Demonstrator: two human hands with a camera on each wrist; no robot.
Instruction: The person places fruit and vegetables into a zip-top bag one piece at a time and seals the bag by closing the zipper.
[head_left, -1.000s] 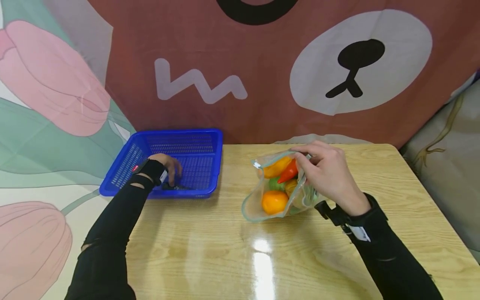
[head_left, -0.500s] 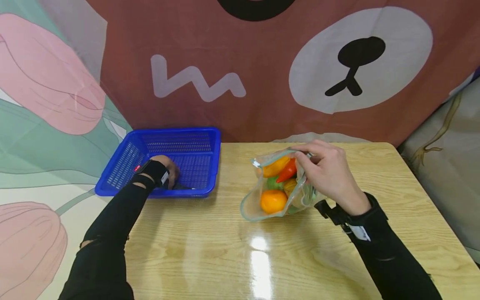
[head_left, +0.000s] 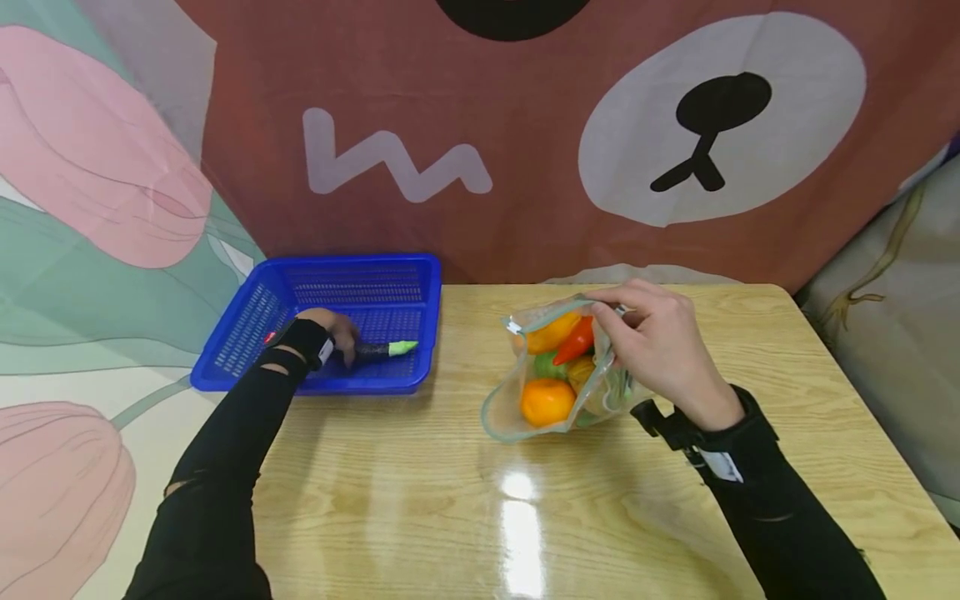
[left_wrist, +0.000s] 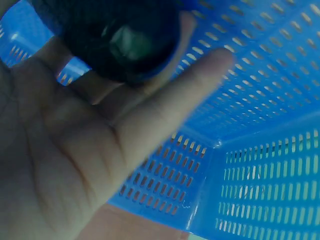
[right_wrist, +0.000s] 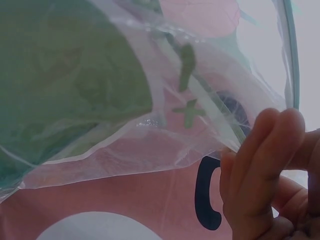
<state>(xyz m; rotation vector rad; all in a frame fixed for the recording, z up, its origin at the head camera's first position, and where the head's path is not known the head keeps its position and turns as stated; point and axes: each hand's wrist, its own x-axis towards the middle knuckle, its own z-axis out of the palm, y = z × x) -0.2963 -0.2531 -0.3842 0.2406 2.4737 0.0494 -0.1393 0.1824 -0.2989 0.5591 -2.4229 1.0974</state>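
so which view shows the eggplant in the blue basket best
The head view: the dark eggplant with its green stem end lies in the blue basket by the left hand. The left wrist view gives only a blurred dark close-up; the right wrist view misses it.

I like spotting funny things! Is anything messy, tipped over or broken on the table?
Nothing is spilled or broken. The clear bag slumps open on its side on the table, but the right hand pinches its rim and the fruit and vegetables stay inside. The left hand holds a dark eggplant in the blue basket.
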